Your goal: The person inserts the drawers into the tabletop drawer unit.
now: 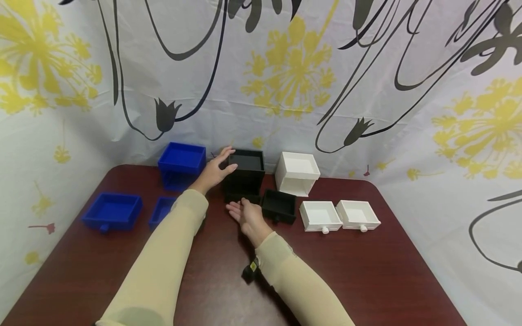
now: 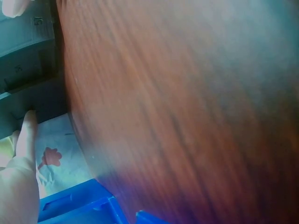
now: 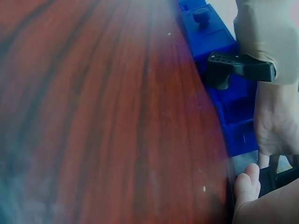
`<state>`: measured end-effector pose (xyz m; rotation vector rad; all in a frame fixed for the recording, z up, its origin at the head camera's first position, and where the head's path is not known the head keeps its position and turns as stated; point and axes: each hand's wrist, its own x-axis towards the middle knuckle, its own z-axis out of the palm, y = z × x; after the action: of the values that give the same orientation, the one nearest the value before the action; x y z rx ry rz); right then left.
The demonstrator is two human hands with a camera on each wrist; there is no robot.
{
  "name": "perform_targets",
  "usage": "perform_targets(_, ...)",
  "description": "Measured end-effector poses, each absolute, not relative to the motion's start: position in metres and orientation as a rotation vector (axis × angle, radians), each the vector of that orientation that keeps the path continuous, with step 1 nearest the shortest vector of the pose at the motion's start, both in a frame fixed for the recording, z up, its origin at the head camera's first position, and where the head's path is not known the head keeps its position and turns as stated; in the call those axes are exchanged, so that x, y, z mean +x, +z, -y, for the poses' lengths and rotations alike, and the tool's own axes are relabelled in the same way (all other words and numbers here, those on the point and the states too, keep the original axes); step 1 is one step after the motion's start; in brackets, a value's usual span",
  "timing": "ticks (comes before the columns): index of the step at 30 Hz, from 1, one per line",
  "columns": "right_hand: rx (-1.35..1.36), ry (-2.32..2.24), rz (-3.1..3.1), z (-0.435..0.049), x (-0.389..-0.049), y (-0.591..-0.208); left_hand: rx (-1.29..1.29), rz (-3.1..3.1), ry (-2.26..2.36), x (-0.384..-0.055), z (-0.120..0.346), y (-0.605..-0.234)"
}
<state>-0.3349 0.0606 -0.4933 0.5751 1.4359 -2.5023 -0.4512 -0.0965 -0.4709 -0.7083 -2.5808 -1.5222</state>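
A small black cabinet [image 1: 247, 175] stands at the back of the table, its upper slot uncovered. My left hand [image 1: 212, 175] lies at its left side, fingers along the top edge and thumb out toward the front; the left wrist view shows the thumb [image 2: 29, 123] against the cabinet. My right hand [image 1: 250, 218] is low at the front, palm turned up, fingers extended, with fingertips right at a black drawer [image 1: 253, 199] in the bottom slot. This drawer's knob is hidden. A second black drawer [image 1: 279, 206] sits on the table just right of the right hand.
A blue cabinet [image 1: 182, 163] stands left of the black one, with blue drawers [image 1: 112, 212] in front, one partly behind my left sleeve. On the right are a white cabinet [image 1: 301, 165] and two white drawers [image 1: 321, 216]. A patterned cloth [image 1: 261, 127] hangs behind the table.
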Motion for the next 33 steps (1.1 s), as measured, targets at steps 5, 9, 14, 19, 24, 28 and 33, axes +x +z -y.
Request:
perform_targets(5,0.602,-2.529,-1.385,-0.0603,-0.3363,-0.4933,-0.704,2.579,-1.525,-0.4507,0.0964,-0.4704)
perform_targets(9,0.614,-2.536,-1.360,-0.0598,-0.3359,-0.4931,-0.714,2.589,-1.519,-0.4496,0.0972,-0.4702)
perform_targets(14,0.622,-2.542,-1.358,-0.0591,-0.3364,-0.4930,-0.730,2.606,-1.490,-0.4496,0.0973,-0.4703)
perform_targets(19,0.606,-2.551,-1.365,-0.0589,-0.3395,-0.4921,-0.715,2.597,-1.513,-0.4490,0.0980,-0.4676)
perform_targets(24,0.620,-2.548,-1.361,-0.0587,-0.3406,-0.4912,-0.713,2.612,-1.498,-0.4510,0.0988,-0.4683)
perform_targets(28,0.624,-2.560,-1.343,-0.0587,-0.3409,-0.4914,-0.710,2.608,-1.493,-0.4518,0.0981,-0.4683)
perform_targets(33,0.621,-2.566,-1.326,-0.0586,-0.3412,-0.4913,-0.710,2.597,-1.498,-0.4512,0.0977,-0.4690)
